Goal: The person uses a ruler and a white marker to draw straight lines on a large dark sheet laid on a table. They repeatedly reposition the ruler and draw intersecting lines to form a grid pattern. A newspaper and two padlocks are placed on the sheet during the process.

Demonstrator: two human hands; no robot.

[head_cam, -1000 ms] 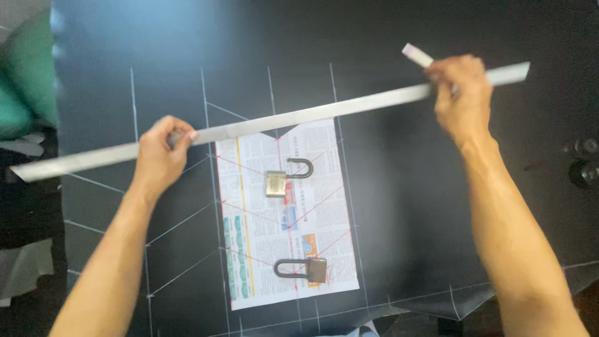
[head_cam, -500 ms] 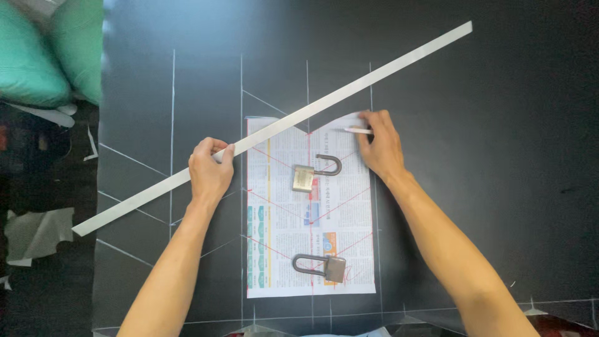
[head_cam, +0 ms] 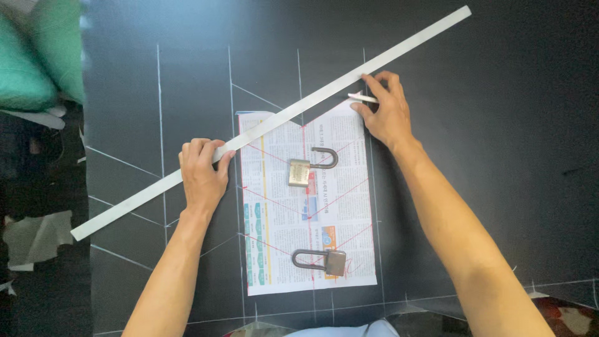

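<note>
Two padlocks [head_cam: 310, 167] [head_cam: 321, 259] and a slanted long ruler [head_cam: 274, 120] block the newspaper [head_cam: 306, 206]; dark fabric [head_cam: 499, 125] rightward seems open.

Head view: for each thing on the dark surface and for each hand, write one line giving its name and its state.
Long straightedge: lying diagonally, crossing the paper's top left corner.
Left hand: pressing flat on the straightedge.
Right hand: holding white chalk beside the straightedge.
Printed paper sheet: flat, marked with red lines.
Upper padlock: on the sheet; shackle state unclear.
Lower padlock: on the sheet; shackle state unclear.
Black surface: marked with chalk lines.
</note>
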